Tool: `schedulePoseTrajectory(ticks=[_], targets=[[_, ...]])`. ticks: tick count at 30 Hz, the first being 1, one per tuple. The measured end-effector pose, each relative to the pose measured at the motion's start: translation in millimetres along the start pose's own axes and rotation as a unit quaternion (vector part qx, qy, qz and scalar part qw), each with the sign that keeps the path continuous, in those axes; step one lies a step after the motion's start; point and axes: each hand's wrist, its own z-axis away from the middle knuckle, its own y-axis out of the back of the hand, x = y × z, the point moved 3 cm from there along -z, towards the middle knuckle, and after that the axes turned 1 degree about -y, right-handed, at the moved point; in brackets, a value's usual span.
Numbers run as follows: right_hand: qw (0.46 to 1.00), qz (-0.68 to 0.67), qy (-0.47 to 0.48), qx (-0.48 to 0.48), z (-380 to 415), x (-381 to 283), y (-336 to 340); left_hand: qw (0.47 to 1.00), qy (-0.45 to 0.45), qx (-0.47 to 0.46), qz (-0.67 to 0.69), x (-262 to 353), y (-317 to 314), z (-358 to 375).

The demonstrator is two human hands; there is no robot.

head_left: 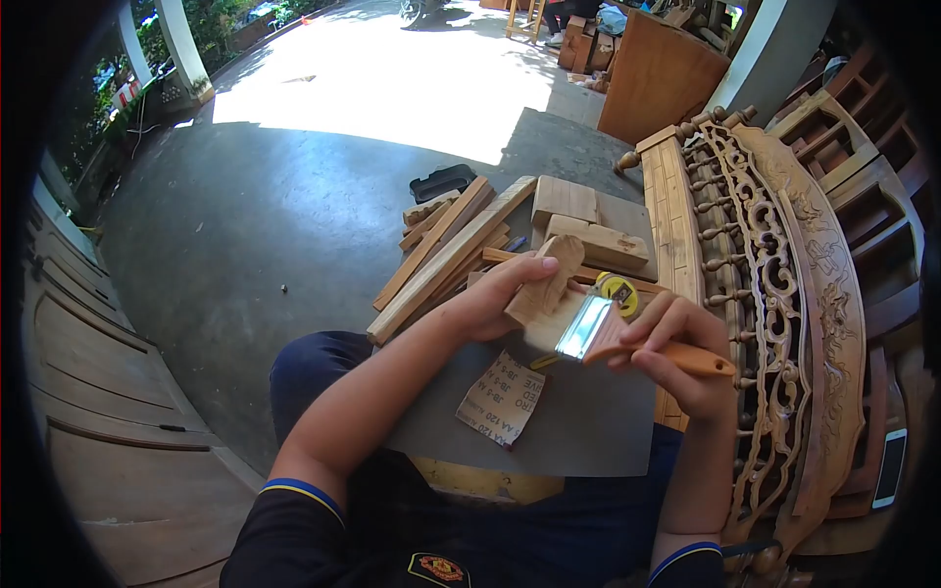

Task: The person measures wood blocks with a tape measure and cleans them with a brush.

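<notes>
My left hand (488,302) grips a short carved piece of wood (562,257) with a rounded end, thumb lying on its face. In my right hand (690,341) is a wide paintbrush (585,329), held by its orange handle between thumb and fingers. Its pale bristles overlap the lower end of the carved piece. Just beyond the brush sits a yellow tape measure (617,287). Below my hands, a creased sheet of sandpaper (498,400) with printed backing lies on a grey board (603,431) over my lap.
Wooden strips (431,263) and thick wooden blocks (588,227) are piled ahead, beside a black case (441,184). A carved wooden headboard (828,265) stands close on the right, with a white phone (890,468) near it. Panelled wooden doors (118,382) line the left.
</notes>
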Motion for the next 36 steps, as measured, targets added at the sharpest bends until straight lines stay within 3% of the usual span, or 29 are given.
schedulePoseTrajectory(ticks=[1, 2, 3, 5, 6, 9, 10, 13, 14, 17, 18, 21, 25, 26, 29, 30, 34, 36], targets=[[0.997, -0.021, -0.017, -0.071, 1.4, -0.7, -5.1, 1.000, 0.011, 0.006, 0.008, -1.0, -0.9, 0.1], [0.997, -0.041, -0.040, -0.051, 2.4, -0.1, -8.2, 0.999, 0.022, 0.035, 0.015, -2.2, -2.1, 0.5], [0.999, -0.013, -0.027, 0.021, -0.5, 0.7, -7.4, 0.997, 0.031, 0.065, 0.021, -2.1, -2.7, 1.2], [0.986, 0.043, -0.003, 0.161, -6.3, 6.7, -3.6, 1.000, 0.014, -0.003, -0.001, 1.5, 1.6, 4.1], [0.975, 0.123, 0.039, 0.183, -8.7, 9.0, -0.9, 1.000, 0.021, 0.009, 0.017, 0.0, 2.0, 1.7], [1.000, 0.023, 0.015, 0.007, 0.4, 2.7, -9.6, 0.997, 0.044, 0.062, 0.004, -3.3, 3.4, 2.4], [0.995, 0.037, 0.023, -0.095, -0.6, -6.0, -12.3, 0.998, 0.040, 0.051, 0.020, -2.8, 4.2, 2.0], [1.000, 0.002, 0.027, -0.015, -0.1, 3.3, -15.1, 0.998, 0.036, 0.046, 0.039, -3.0, 7.1, 0.6], [0.989, 0.128, 0.048, 0.054, -3.7, 7.1, -8.5, 0.997, 0.034, 0.054, 0.035, -2.6, 7.1, 0.8], [0.969, 0.219, 0.095, 0.065, -8.2, 5.0, -8.5, 0.995, 0.026, 0.074, 0.054, -1.4, 7.1, -1.2], [0.989, 0.126, 0.071, -0.012, -5.3, 5.9, -11.6, 0.993, 0.032, 0.097, 0.056, -3.0, 6.7, -2.0], [0.990, 0.027, 0.004, -0.136, -1.3, -5.1, -19.0, 0.991, 0.036, 0.117, 0.053, -2.4, 2.7, -0.1], [0.972, 0.185, 0.056, 0.131, -9.9, 10.0, -8.1, 0.996, 0.020, 0.059, 0.061, 1.9, 5.1, 0.6], [0.971, 0.203, 0.090, 0.087, -9.4, 7.7, -7.8, 0.997, 0.021, 0.050, 0.063, 1.8, 5.2, 1.0], [0.986, 0.075, -0.020, -0.149, -3.8, -10.7, -19.3, 0.996, 0.029, 0.066, 0.044, -3.4, 7.7, -1.6], [0.989, 0.060, -0.012, -0.138, -4.3, -9.3, -20.4, 0.997, 0.033, 0.050, 0.039, -2.6, 6.7, -1.3], [0.979, 0.164, 0.025, 0.120, -6.7, 8.9, -3.0, 0.997, 0.030, 0.039, 0.056, 1.0, 5.7, 0.8], [0.993, 0.096, 0.051, 0.047, -5.3, 7.0, -10.3, 0.994, 0.043, 0.085, 0.051, -1.8, 4.2, 0.5]])
